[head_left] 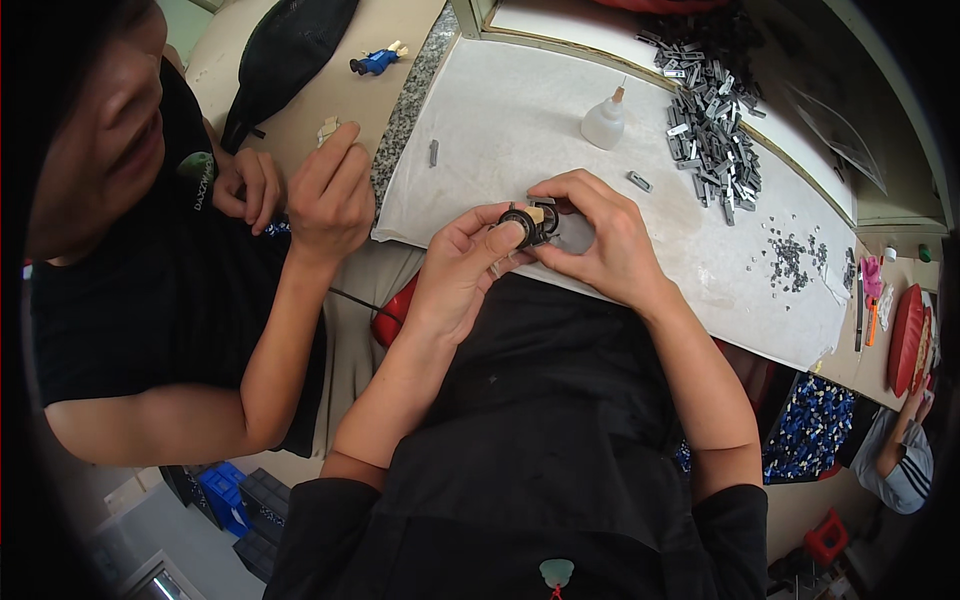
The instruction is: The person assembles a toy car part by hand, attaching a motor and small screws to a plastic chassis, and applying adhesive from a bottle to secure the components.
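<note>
Close to the table's near edge, both my hands are around a small dark round part (548, 224) with ring-like edges and a pale tan bit on it. My left hand (455, 270) is closed on its left side, the thumb pressed against it. The index finger and thumb of my right hand (615, 240) curve around its right side; the contact of the fingertips is partly hidden. Beyond my hands stands a translucent squeeze bottle (603, 124) with a thin needle tip. A small grey rectangular piece (640, 181) lies beyond my right hand, and another grey piece (433, 153) lies farther left.
A heap of grey pieces (715, 140) covers the far right of the white-covered table (490, 100). Tiny dark bits (790, 262) lie nearer. To the left sits a co-worker with raised hands (330, 195), beside a blue figurine (378, 60) and a black pouch (285, 60).
</note>
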The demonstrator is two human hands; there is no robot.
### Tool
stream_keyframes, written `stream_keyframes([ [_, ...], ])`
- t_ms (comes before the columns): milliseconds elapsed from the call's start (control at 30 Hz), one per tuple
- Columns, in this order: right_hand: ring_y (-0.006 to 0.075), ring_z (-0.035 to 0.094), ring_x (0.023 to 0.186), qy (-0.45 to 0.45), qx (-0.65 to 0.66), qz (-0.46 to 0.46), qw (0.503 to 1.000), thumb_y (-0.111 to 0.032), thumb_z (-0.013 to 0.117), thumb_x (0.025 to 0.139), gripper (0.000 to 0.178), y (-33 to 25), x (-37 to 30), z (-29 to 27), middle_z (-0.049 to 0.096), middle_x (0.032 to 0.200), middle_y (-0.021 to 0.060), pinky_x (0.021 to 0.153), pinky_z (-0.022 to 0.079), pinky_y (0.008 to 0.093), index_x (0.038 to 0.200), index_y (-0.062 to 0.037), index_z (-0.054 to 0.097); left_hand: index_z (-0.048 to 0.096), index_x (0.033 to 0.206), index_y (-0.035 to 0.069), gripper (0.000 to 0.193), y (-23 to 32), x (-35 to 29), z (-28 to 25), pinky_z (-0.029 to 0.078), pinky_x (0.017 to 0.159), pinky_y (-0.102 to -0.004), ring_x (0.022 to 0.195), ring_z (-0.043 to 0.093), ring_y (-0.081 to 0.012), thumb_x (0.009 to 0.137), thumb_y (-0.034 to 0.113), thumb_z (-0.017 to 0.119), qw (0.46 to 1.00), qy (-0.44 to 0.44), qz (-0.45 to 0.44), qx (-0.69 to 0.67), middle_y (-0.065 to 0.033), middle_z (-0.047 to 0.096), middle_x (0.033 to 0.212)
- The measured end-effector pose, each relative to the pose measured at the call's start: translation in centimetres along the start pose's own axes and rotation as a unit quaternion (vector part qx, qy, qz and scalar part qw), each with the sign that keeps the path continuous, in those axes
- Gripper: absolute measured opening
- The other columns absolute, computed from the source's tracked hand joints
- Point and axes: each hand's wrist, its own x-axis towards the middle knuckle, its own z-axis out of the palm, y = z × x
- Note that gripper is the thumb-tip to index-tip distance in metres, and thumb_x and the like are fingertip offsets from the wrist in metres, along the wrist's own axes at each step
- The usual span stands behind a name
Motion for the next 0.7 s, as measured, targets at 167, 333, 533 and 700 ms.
stream_keyframes([
  [167, 0.0236, 0.059, 0.081, -0.008, -0.001, -0.002, 1.000, -0.007, 0.069, 0.060, 0.038, 0.2, -0.1, 0.0, 0.057, 0.090, 0.0102, 0.072, 0.047, 0.0300, 0.096, -0.0010, 0.057, 0.053, 0.104, 0.000, 0.027, 0.0, 0.1, 0.0, 0.048, 0.081, -0.0299, 0.089, 0.058, -0.0138, 0.082, 0.013, 0.061, 1.000, 0.005, 0.000, 0.003, -0.0081, 0.060, 0.099],
  [333, 0.0255, 0.058, 0.081, 0.000, -0.013, -0.015, 1.000, -0.008, 0.071, 0.060, 0.039, 0.1, 0.0, -0.1, 0.057, 0.089, 0.0102, 0.071, 0.047, 0.0313, 0.096, -0.0021, 0.057, 0.054, 0.104, 0.000, 0.027, -0.1, 0.2, -0.1, 0.048, 0.080, -0.0296, 0.089, 0.058, -0.0130, 0.082, 0.013, 0.061, 1.000, -0.004, 0.005, -0.001, -0.0073, 0.060, 0.099],
  [533, 0.0244, 0.055, 0.089, 0.031, -0.015, -0.018, 0.999, -0.010, 0.072, 0.061, 0.052, -1.3, -0.2, -0.8, 0.053, 0.099, 0.0119, 0.075, 0.046, 0.0312, 0.109, -0.0033, 0.051, 0.047, 0.108, 0.000, 0.032, 0.5, -0.2, 0.4, 0.046, 0.080, -0.0254, 0.090, 0.055, -0.0109, 0.079, 0.002, 0.061, 0.998, 0.002, 0.054, 0.025, -0.0083, 0.055, 0.104],
  [700, 0.0227, 0.053, 0.092, 0.229, -0.076, 0.047, 0.969, -0.009, 0.071, 0.068, 0.055, -0.3, 0.2, -3.3, 0.052, 0.105, 0.0128, 0.076, 0.045, 0.0316, 0.115, -0.0016, 0.044, 0.047, 0.108, -0.001, 0.038, 0.3, 0.4, -0.1, 0.043, 0.084, -0.0237, 0.095, 0.052, -0.0115, 0.074, -0.005, 0.063, 0.983, 0.017, 0.150, 0.099, -0.0086, 0.053, 0.105],
])
